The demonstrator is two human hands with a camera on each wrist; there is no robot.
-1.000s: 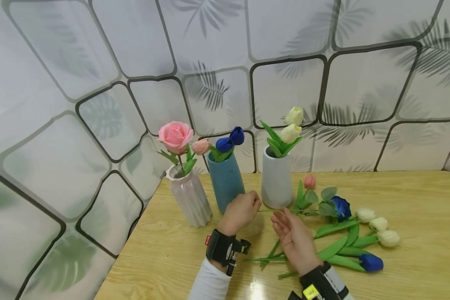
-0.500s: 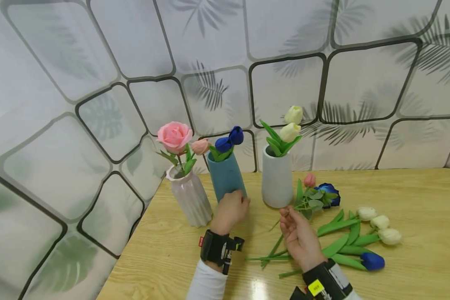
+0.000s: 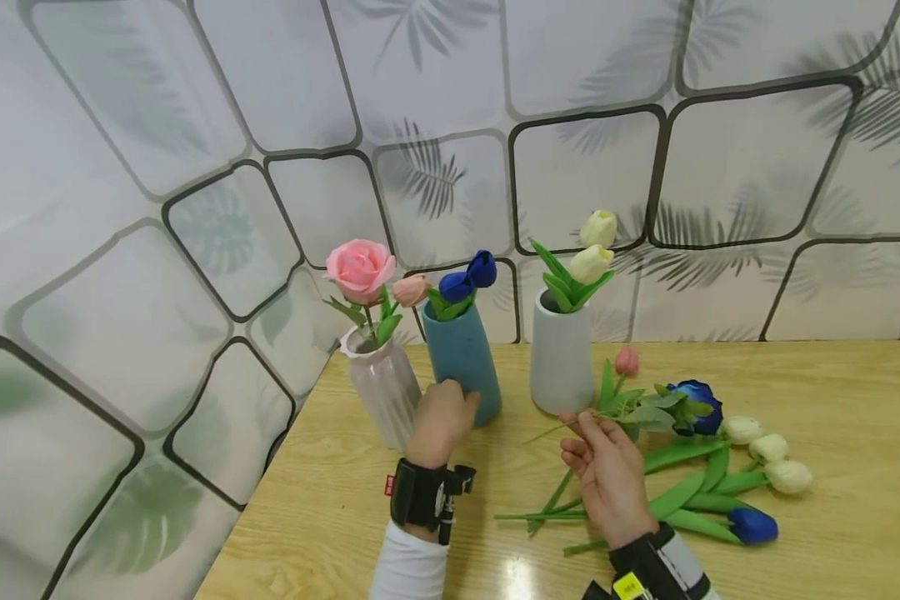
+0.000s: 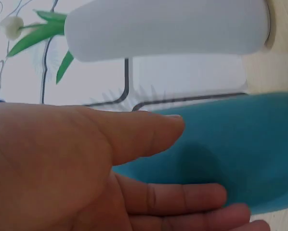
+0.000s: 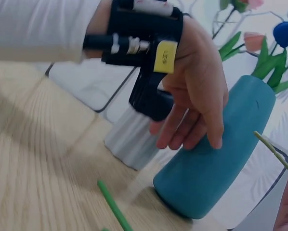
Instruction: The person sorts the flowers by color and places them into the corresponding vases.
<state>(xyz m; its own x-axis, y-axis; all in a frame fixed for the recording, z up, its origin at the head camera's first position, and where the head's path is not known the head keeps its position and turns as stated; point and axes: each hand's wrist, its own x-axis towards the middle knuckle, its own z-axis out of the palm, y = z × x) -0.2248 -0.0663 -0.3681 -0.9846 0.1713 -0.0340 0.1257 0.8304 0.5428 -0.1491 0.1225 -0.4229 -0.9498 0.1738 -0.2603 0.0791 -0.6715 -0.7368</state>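
My right hand (image 3: 611, 471) pinches the thin stem (image 5: 275, 153) of a blue rose (image 3: 696, 407) between thumb and fingertips. The rose lies over to the right with its grey-green leaves, and the stem's cut end points left. In front of the teal vase (image 3: 461, 358), my left hand (image 3: 444, 423) holds nothing. Its thumb and fingers are extended beside the vase in the left wrist view. That vase bears two blue tulips (image 3: 468, 277). To its right a white vase (image 3: 562, 362) holds white tulips (image 3: 592, 262).
A pale ribbed vase (image 3: 382, 387) with a pink rose (image 3: 360, 271) and a peach tulip (image 3: 409, 290) stands at left. White tulips (image 3: 768, 447) and a blue tulip (image 3: 753, 526) lie on the wooden table (image 3: 855, 400) at right. A pink tulip (image 3: 626, 361) lies behind.
My left hand has moved left, away from the stem end, to the front of the teal vase. The blue rose first swung back and left, then right again in my right hand.
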